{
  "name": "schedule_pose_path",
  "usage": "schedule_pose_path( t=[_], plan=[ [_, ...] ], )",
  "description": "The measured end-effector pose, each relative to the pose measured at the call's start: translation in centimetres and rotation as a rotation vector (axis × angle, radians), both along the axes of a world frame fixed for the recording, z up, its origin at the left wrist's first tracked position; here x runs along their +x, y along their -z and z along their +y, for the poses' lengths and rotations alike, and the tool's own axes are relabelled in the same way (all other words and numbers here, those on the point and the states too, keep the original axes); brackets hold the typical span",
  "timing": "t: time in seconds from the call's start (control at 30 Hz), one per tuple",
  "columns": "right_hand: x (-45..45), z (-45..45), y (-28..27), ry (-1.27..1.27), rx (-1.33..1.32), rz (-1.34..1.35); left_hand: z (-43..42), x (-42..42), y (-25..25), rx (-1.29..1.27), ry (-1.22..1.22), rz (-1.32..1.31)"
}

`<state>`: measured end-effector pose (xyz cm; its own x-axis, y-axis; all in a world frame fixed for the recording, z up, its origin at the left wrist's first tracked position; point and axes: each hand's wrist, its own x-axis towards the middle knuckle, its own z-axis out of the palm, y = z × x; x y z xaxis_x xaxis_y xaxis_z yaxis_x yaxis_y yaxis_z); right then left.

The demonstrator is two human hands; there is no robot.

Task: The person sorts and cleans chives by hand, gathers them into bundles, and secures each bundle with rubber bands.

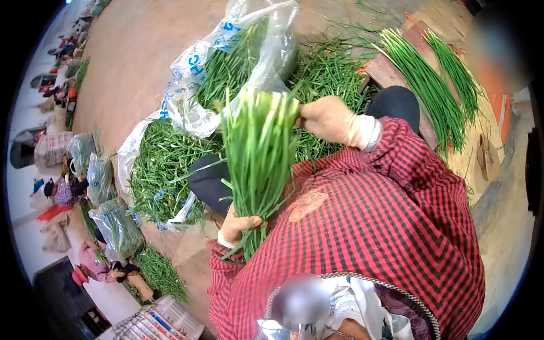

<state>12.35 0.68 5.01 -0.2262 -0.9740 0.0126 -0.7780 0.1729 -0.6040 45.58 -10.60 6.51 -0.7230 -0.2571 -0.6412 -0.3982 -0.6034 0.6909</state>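
Around green stalks [255, 156], the left hand [235, 228] curls (thumb across).

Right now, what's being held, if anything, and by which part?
A bunch of green stalks: the left hand grips its lower, leafy end. The right hand is at its upper, pale end; its grip is unclear.

Bundle [258, 164] is filling gap betw. L hand [239, 225] & R hand [330, 120]. R knee [398, 106] is standing betw. R hand & board [379, 71]. Plastic bag [195, 120] is obstructing fwd; L knee [209, 190] is crowding L hand. Open floor [130, 62] (prob. roomiest lane) is stretching past bag, upper L.
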Motion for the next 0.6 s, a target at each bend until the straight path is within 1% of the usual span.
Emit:
schedule_pose_path(
  t=[0.03,0.1,0.17,0.2,0.23,0.27,0.3,0.33,0.37,0.4,0.43,0.5,0.57,0.6],
  plan=[
    [-0.8,0.0,1.1,0.085,-0.049,0.013,0.1,-0.1,-0.3,0.0,-0.012,0.005],
    [-3.7,0.9,2.2,0.251,-0.069,-0.173,0.4,-0.4,-1.3,-0.129,0.063,0.042],
    [-7.3,1.4,3.5,0.234,0.268,-0.21,0.7,-0.3,-1.5,-0.173,0.067,0.017],
    [-7.2,1.6,3.2,0.163,0.261,-0.403,0.8,-0.4,-1.5,-0.221,0.079,-0.012],
    [-6.3,1.8,3.2,0.222,0.292,-0.876,0.9,-0.5,-1.4,-0.268,0.092,-0.042],
    [-5.4,1.8,3.1,0.223,0.269,-1.128,1.0,-0.6,-1.3,-0.263,0.09,-0.041],
    [-4.6,1.5,3.0,0.225,0.239,-1.379,1.1,-1.0,-1.1,-0.317,0.108,-0.037],
    [-3.7,0.7,2.6,0.051,0.112,-1.416,1.3,-1.3,-0.9,-0.371,0.13,-0.033],
    [-2.8,0.4,1.6,0.113,0.01,-1.346,1.5,-1.7,-0.8,-0.426,0.153,-0.03],
    [-2.6,-0.5,1.6,0.13,-0.03,-1.151,1.8,-1.9,-1.0,-0.36,0.115,-0.037],
    [-2.6,-1.1,1.5,0.145,-0.068,-0.956,1.8,-1.8,-0.9,-0.359,0.118,-0.038],
    [-2.7,-1.1,1.2,0.143,-0.108,-0.987,1.8,-1.7,-0.7,-0.491,0.139,-0.016],
    [-3.3,-0.7,1.6,0.101,-0.065,-0.913,1.9,-1.6,-1.4,-0.504,0.152,-0.034],
    [-3.5,-0.1,0.1,0.15,-0.025,-0.997,2.0,-1.7,-1.8,-0.57,0.165,-0.045]
  ],
)
